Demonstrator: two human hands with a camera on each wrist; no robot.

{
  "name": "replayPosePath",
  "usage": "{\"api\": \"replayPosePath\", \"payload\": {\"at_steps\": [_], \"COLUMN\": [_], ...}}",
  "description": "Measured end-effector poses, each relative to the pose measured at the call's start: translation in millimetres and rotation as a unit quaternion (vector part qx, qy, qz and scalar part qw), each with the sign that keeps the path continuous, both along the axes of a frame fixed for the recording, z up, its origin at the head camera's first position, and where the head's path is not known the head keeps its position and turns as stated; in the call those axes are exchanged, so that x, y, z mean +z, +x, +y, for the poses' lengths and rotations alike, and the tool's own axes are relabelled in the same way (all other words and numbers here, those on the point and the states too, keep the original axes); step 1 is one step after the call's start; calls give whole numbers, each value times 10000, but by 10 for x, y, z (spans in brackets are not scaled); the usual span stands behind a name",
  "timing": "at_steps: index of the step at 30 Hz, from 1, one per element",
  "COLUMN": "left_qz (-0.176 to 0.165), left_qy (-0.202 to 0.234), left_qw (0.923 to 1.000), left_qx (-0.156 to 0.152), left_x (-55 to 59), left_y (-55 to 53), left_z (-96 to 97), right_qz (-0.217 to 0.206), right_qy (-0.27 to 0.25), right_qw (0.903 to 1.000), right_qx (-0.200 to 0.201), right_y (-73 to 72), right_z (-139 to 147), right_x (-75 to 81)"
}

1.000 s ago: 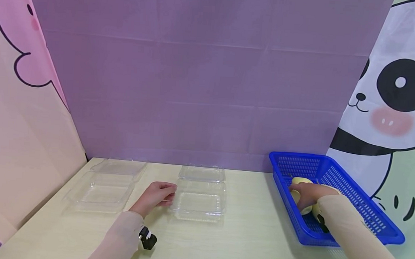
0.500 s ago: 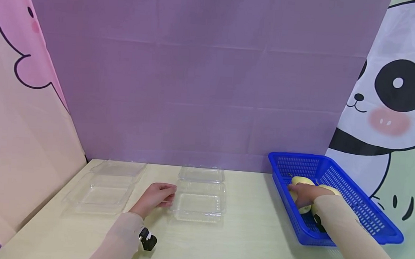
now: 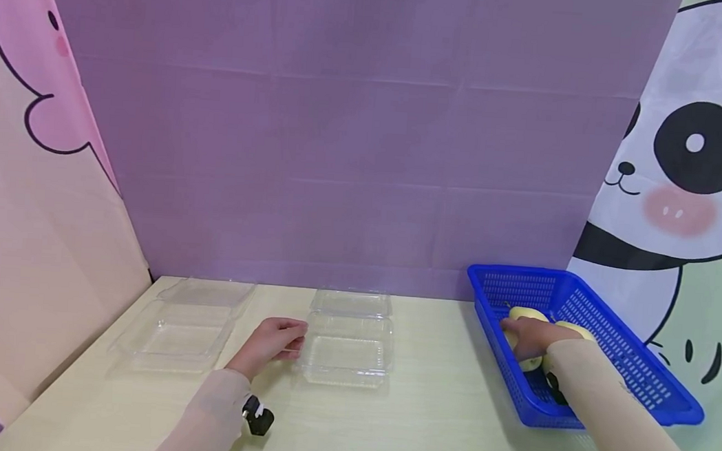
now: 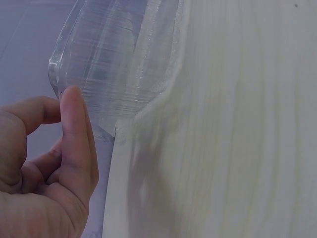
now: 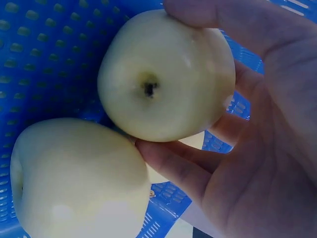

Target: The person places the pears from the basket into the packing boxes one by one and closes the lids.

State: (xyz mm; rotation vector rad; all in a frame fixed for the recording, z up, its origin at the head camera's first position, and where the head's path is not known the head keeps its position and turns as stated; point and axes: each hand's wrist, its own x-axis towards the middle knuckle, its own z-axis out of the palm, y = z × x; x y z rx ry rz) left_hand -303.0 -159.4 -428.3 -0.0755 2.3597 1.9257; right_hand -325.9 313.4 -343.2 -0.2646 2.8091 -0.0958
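Note:
In the head view my left hand point(image 3: 272, 344) is at the left edge of a clear plastic clamshell box point(image 3: 347, 352), which lies with its lid folded back. The left wrist view shows thumb and finger pinching the box's rim point(image 4: 55, 69). Inside the blue basket point(image 3: 667, 396), my right hand point(image 3: 529, 336) grips a pale yellow pear point(image 5: 163, 74). Its thumb is on one side of the fruit and its fingers curl round the other, with the dark blossom end facing the right wrist camera. A second pear point(image 5: 79, 178) lies right beside it.
Another clear clamshell box point(image 3: 181, 332) lies unfolded on the left of the pale table point(image 3: 442, 423). More pears point(image 3: 526, 313) sit in the basket, partly hidden by the right hand. A purple cloth point(image 3: 365, 150) hangs behind the table. A small black device point(image 3: 257, 416) is on the left wrist.
My right hand has shifted slightly to the left in the basket and settled round the pear. The left hand stays at the box's edge.

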Motion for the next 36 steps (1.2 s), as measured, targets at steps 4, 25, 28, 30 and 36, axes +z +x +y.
{"api": "replayPosePath", "payload": {"at_steps": [4,25,28,30,36], "left_qz": [-13,65,72,73,55], "left_qy": [-11,13,21,20,49], "left_qw": [10000,10000,10000,10000,10000], "left_qx": [27,5,2,8,7], "left_x": [-7,-7,-14,-10,2], "left_y": [-6,-9,-16,-13,-7], "left_z": [3,5,5,5,0], "right_qz": [17,-72,-20,-6,76], "right_qy": [-144,-830,-1005,-1105,-1207], "right_qw": [9998,9963,9946,9936,9920], "right_qx": [116,212,265,216,360], "right_y": [-22,53,82,99,134], "right_z": [39,172,192,200,234], "right_x": [-15,82,112,133,185]}}
